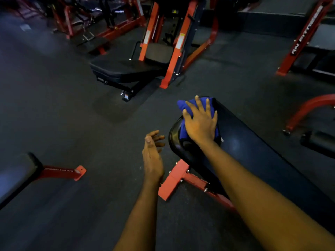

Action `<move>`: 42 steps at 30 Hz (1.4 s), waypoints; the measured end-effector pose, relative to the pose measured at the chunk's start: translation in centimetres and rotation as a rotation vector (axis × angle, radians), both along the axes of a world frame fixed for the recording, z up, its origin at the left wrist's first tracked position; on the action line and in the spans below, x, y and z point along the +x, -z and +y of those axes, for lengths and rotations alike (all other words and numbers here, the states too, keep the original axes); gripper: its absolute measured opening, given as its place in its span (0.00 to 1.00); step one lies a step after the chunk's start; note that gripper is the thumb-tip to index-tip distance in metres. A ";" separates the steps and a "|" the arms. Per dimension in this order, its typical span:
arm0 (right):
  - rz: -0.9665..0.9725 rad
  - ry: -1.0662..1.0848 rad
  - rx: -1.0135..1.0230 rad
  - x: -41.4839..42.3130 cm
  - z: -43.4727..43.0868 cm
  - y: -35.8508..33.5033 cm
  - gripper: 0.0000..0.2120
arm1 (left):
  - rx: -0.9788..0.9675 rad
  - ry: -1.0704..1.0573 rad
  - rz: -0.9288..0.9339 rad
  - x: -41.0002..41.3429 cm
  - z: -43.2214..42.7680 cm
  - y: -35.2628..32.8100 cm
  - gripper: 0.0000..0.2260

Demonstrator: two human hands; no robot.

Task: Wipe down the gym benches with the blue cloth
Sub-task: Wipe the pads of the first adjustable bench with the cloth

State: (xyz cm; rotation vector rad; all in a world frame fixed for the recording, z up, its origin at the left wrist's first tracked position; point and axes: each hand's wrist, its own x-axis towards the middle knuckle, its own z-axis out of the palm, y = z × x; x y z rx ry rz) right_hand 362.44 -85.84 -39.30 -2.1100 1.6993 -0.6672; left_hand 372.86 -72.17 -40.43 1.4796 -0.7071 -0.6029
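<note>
A black padded gym bench [257,142] runs from the centre toward the lower right on a red steel base [174,183]. The blue cloth [188,105] lies bunched on the bench's near-left end. My right hand [201,122] presses flat on the cloth with fingers spread, covering most of it. My left hand [153,154] hovers in the air just left of the bench end, fingers loosely apart, holding nothing. A second black bench [126,69] stands farther back at centre, under a red rack.
Another bench pad [16,176] with a red foot [63,172] sits at the lower left. Red machine frames [306,33] line the back and right side, with a curved red bar [308,109] at right. Dark rubber floor [72,115] spreads between the machines.
</note>
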 end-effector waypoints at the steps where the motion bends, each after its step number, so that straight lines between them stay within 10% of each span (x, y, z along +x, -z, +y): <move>1: 0.028 -0.023 -0.049 0.2 1.4 0.1 0.22 | -0.001 0.024 -0.003 0.5 0.0 0.1 0.32; 21: -0.006 -0.190 -0.220 -4.4 10.6 3.6 0.26 | 0.143 0.314 0.120 3.7 -1.6 -1.8 0.35; 31: -0.171 0.493 0.107 -4.0 9.4 3.5 0.23 | 0.261 0.505 0.048 4.3 -0.2 -2.3 0.38; 38: 0.009 0.036 -0.146 -2.5 11.2 3.1 0.25 | 0.251 0.437 -0.062 3.8 -0.3 -2.3 0.28; 42: -0.034 0.145 -0.080 -9.6 12.1 7.0 0.25 | 0.153 0.304 -0.347 1.6 -0.7 -2.3 0.16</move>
